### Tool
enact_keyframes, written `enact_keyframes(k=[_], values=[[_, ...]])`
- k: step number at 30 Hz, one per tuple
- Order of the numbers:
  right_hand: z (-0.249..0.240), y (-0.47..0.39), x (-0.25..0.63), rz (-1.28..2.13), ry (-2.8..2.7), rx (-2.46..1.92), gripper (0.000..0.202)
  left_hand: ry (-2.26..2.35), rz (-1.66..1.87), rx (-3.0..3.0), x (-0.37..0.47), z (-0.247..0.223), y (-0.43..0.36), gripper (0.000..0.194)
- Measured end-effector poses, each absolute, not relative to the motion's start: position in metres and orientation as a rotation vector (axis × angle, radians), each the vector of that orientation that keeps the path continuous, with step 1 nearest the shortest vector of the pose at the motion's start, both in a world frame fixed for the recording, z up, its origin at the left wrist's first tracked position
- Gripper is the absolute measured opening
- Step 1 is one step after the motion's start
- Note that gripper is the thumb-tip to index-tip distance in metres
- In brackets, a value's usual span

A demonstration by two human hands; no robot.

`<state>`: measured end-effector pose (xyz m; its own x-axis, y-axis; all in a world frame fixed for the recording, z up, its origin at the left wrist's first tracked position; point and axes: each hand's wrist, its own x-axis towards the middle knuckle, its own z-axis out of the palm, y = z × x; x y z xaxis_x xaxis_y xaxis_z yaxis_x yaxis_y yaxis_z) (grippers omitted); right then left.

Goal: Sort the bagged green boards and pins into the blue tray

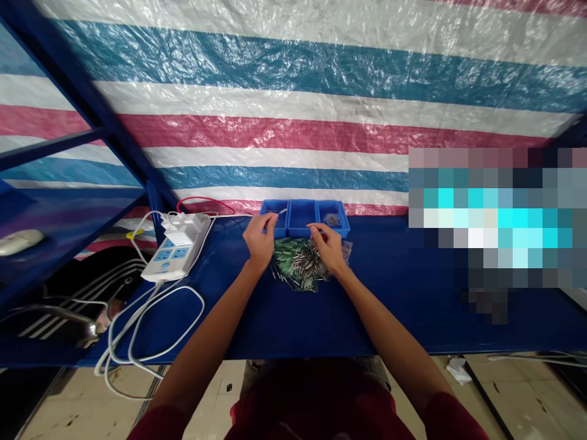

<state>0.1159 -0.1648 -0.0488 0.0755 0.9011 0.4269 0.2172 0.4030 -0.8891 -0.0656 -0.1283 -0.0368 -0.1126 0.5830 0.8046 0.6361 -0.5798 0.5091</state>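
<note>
Left hand (pixel 260 242) pinches a slim pale piece (pixel 282 211) by the left blue plastic bin (pixel 281 233); right hand (pixel 329 247)'s curled at a spiky, shiny pile (pixel 302 263) on the bench (pixel 298 324), can't tell if it's gripping anything.

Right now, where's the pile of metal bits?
In the head view, the pile is near the centre, on the blue table mostly between left hand and right hand, just below the blue bins.

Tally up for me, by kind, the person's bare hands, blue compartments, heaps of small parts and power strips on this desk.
Bare hands, left hand and right hand: 2
Blue compartments: 3
Heap of small parts: 1 (its overlapping pieces can't be counted)
Power strip: 1
Total: 7
</note>
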Motion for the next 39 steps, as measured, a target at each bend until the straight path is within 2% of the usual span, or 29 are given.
enact_keyframes(k=[5, 12, 20, 29, 39], values=[[-0.049, -0.161, 0.122, 0.454, -1.565, -1.220, 0.027, -1.527, -1.540, -2.103, -0.083, -0.049, -0.101, 0.035], [-0.051, -0.159, 0.127, 0.298, -1.928, -1.465, 0.007, -1.367, -1.294, -2.454, -0.079, -0.046, -0.118, 0.025], [-0.051, -0.162, 0.120, 0.278, -2.034, -1.469, 0.008, -1.204, -1.111, -2.692, -0.071, -0.046, -0.127, 0.023], [-0.054, -0.165, 0.113, 0.264, -2.235, -1.399, 0.020, -1.307, -1.189, -2.577, -0.073, -0.044, -0.128, 0.022], [-0.055, -0.163, 0.111, 0.237, -2.258, -1.412, 0.011, -1.265, -1.183, -2.611, -0.069, -0.046, -0.130, 0.024]])
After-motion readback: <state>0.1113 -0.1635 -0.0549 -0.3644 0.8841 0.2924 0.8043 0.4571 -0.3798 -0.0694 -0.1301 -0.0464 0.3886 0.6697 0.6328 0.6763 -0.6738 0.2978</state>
